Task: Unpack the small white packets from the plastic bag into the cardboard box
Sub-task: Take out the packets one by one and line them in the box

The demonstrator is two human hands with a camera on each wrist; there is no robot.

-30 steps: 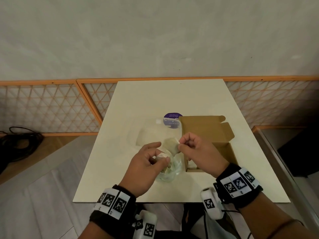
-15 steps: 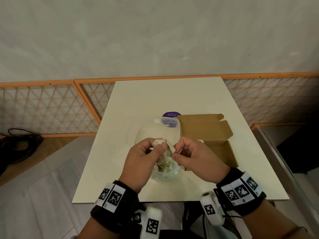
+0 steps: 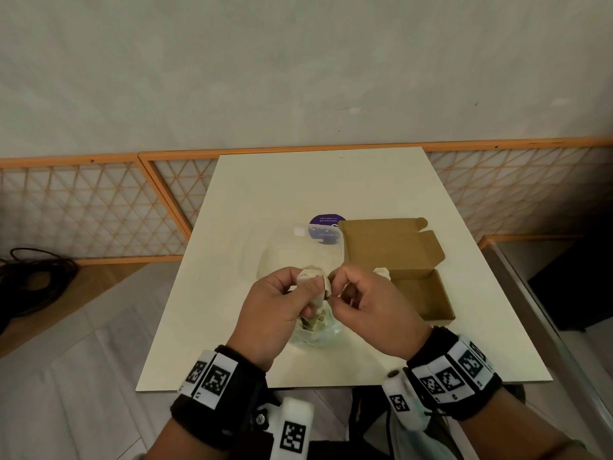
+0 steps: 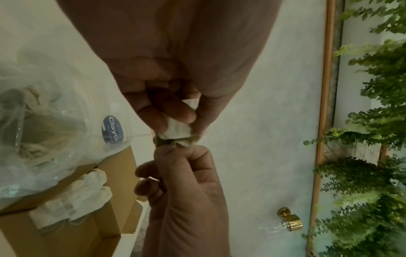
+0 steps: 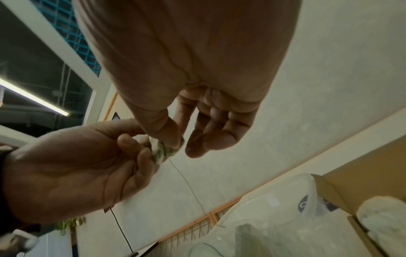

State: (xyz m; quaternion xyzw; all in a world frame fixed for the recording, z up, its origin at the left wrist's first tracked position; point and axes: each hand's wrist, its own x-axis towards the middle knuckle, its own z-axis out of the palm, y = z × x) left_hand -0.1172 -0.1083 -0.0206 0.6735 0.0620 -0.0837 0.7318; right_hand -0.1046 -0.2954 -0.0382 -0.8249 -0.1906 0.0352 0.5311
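Above the plastic bag (image 3: 315,333), my left hand (image 3: 275,310) and right hand (image 3: 368,310) both pinch one white packet (image 3: 311,280) beside the cardboard box (image 3: 421,293).

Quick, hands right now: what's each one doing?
Left hand: pinching a small white packet above the plastic bag.
Right hand: pinching the same packet from the other side.

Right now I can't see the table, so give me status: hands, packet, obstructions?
Left hand and right hand both pinch one small white packet above clear plastic bag. Brown cardboard box open, unobstructed.
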